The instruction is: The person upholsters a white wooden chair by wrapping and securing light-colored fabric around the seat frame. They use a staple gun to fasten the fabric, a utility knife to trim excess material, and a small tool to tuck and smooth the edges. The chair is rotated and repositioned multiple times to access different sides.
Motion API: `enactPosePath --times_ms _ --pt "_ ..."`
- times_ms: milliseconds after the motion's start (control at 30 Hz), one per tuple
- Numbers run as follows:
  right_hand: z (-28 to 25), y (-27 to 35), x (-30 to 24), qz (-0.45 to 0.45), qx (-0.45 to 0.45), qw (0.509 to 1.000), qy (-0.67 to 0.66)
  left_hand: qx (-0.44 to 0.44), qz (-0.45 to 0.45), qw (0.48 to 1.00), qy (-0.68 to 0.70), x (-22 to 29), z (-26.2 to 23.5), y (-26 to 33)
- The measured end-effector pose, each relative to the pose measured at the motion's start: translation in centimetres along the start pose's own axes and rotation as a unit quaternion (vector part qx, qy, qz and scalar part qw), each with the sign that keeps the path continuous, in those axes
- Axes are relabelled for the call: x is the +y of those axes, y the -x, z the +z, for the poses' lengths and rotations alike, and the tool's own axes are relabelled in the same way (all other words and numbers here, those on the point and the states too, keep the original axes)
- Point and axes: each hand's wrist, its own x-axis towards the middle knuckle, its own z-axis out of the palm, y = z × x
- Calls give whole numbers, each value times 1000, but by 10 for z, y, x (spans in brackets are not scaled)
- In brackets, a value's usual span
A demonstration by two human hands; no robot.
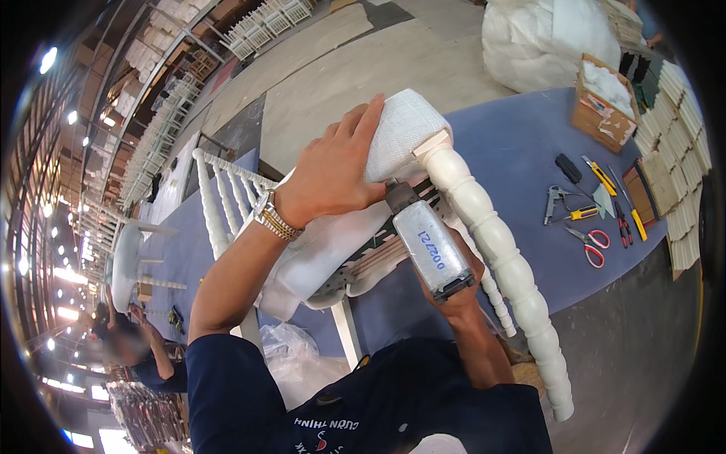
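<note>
staple gun (pixel 432 250) in right hand (pixel 460 291) grip

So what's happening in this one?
A person has a white chair lying tipped over on a blue-covered workbench. The left hand presses white fabric down over the corner of the seat, beside a turned leg. The right hand holds a grey staple gun with its nose against the seat's underside. Scissors, cutters and other hand tools lie further right on the bench. Another person works in the background at left.
</note>
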Motion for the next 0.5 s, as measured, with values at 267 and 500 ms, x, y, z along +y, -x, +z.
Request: enactPosePath --times_ms 267,500 --pt "-2 -20 -16 -31 -38 997 63 14 -3 998 -53 2 6 5" --pt "-7 -28 -37 26 -68 997 25 37 23 998 -53 -2 11 4"
